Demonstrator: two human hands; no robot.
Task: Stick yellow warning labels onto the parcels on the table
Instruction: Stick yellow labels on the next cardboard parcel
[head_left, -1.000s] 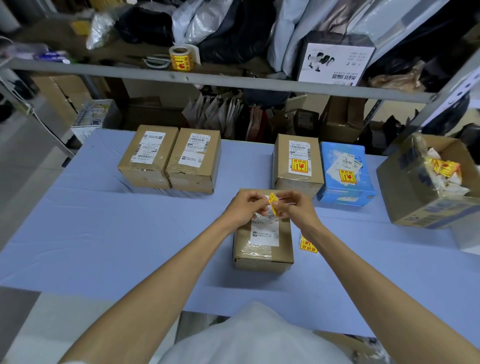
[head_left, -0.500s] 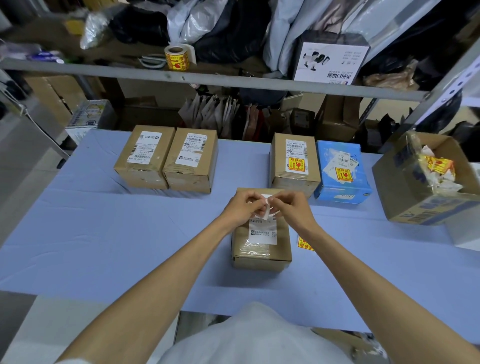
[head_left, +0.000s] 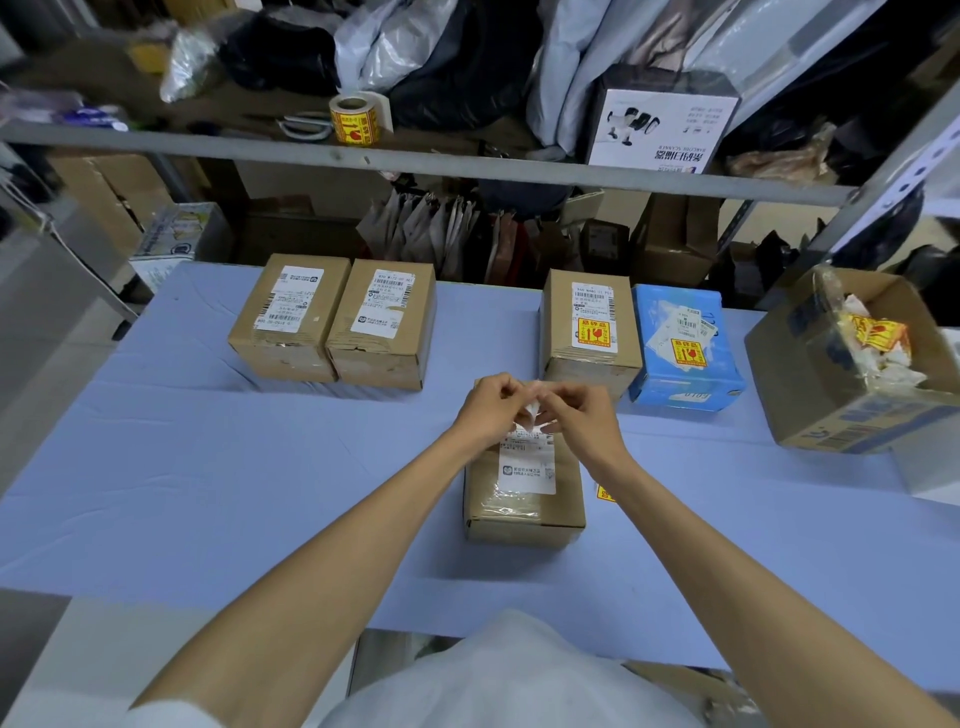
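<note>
- Above the nearest brown parcel, at the blue table's middle, the left hand and right hand meet, fingertips pinched on a small white slip, perhaps a label's backing.
- At two o'clock, a brown parcel and a blue parcel carry yellow warning labels.
- At eleven o'clock, two brown parcels carry shipping labels only.
- A yellow label lies just right of the nearest parcel.

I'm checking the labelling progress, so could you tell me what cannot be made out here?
- Head view: the label pinched between the left hand and right hand shows only white; fingers hide the rest.
- Loose yellow label: mostly behind the right forearm.
- Print on the near parcel: too small.
</note>
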